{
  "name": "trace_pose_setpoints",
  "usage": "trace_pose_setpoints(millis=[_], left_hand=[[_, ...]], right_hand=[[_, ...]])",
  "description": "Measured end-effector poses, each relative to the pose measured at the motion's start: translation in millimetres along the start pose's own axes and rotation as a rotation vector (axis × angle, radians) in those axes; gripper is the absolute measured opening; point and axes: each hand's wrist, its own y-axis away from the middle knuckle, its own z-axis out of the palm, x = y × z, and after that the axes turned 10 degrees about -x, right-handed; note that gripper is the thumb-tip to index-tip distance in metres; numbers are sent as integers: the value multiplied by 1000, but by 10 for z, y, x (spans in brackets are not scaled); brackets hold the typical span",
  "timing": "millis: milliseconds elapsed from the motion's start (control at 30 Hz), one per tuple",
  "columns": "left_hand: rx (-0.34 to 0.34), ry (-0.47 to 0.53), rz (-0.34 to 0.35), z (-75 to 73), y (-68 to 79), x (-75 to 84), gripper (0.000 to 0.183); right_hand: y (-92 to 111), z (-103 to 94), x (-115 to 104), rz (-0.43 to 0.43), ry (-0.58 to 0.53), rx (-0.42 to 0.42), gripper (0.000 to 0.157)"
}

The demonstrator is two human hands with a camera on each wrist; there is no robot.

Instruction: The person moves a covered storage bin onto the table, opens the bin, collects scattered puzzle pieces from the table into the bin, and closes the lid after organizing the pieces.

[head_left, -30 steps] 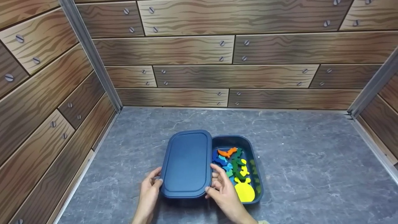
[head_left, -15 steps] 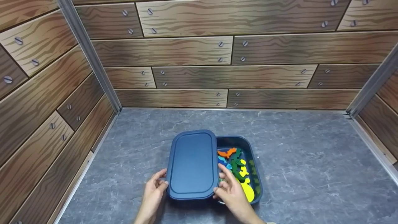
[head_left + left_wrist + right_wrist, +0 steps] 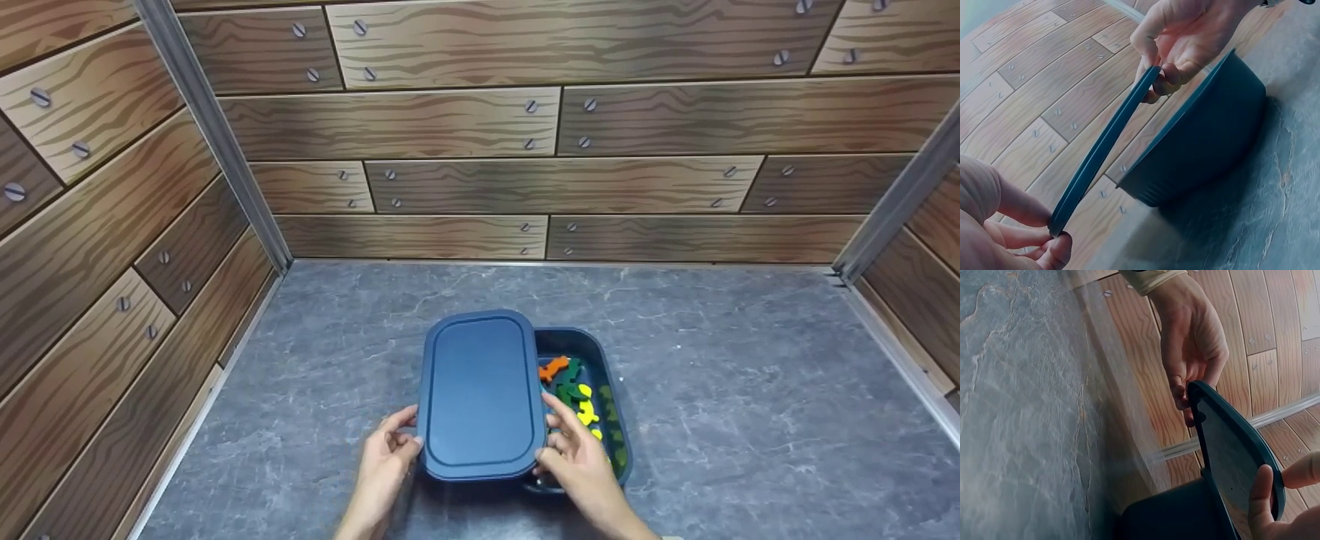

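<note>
A dark blue rectangular lid is held level between both hands, above and left of a matching box. The left hand pinches the lid's left edge with thumb and fingers. At the opposite edge, the right hand pinches it the same way, its fingers over the box. In the left wrist view a gap shows between the lid and the box. Inside the box lie an orange toy piece, green pieces and yellow pieces. The lid hides the box's left part.
The box stands on a grey marbled tabletop. Wood-patterned panels form a back wall and side walls, joined by metal corner strips.
Both hands have carried the lid to the right, so it now covers more of the box. The blue toy pieces and most of the large yellow one have gone out of sight. The box has stayed put.
</note>
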Motion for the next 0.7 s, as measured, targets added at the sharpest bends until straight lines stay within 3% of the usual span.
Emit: trace_pose_setpoints(millis=[467,700], left_hand=[[-64,35,-5,125,-27,38,53],[-82,56,19,241,-33,39,57]], right_hand=[[35,-149,7,-88,-31,44,66],[49,-238,12,-102,31,110,66]])
